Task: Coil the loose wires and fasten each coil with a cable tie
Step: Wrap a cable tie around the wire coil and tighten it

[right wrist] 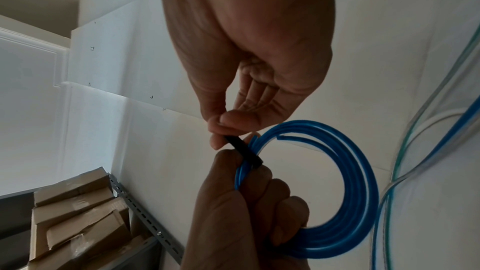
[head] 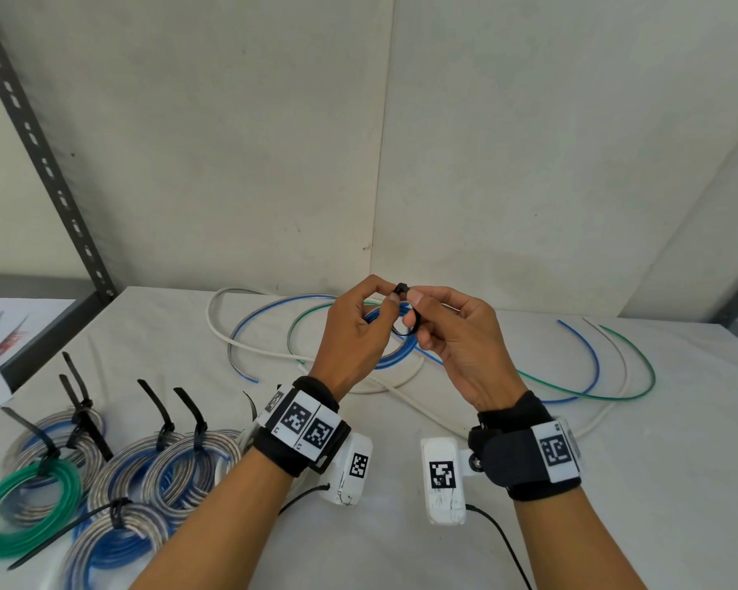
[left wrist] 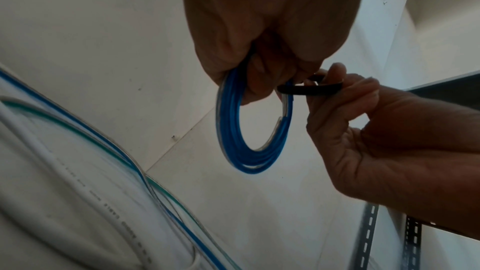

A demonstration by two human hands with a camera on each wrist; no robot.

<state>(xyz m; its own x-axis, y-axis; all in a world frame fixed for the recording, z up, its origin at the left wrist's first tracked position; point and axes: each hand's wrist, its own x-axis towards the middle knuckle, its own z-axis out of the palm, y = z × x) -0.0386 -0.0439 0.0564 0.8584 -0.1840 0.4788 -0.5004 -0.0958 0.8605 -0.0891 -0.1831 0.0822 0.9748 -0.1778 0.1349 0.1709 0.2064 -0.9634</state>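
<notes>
My left hand point(head: 384, 304) holds a small coil of blue wire point(head: 390, 355) up above the table, its fingers curled round the bundle. A black cable tie point(head: 406, 310) loops round the coil, its head at the top between both hands. My right hand point(head: 414, 315) pinches the tie between thumb and fingers. In the left wrist view the blue coil point(left wrist: 249, 161) hangs below my left hand and the tie point(left wrist: 306, 90) crosses it. In the right wrist view the tie point(right wrist: 244, 151) runs from my right fingertips point(right wrist: 221, 128) to the coil point(right wrist: 350, 213).
Several tied coils point(head: 180, 462) and a green coil point(head: 26, 508) lie at the front left. Loose white, blue and green wires point(head: 593, 368) sprawl across the white table behind my hands. A slotted metal post point(head: 39, 155) stands at the left, and cardboard boxes point(right wrist: 78, 213) sit beyond it.
</notes>
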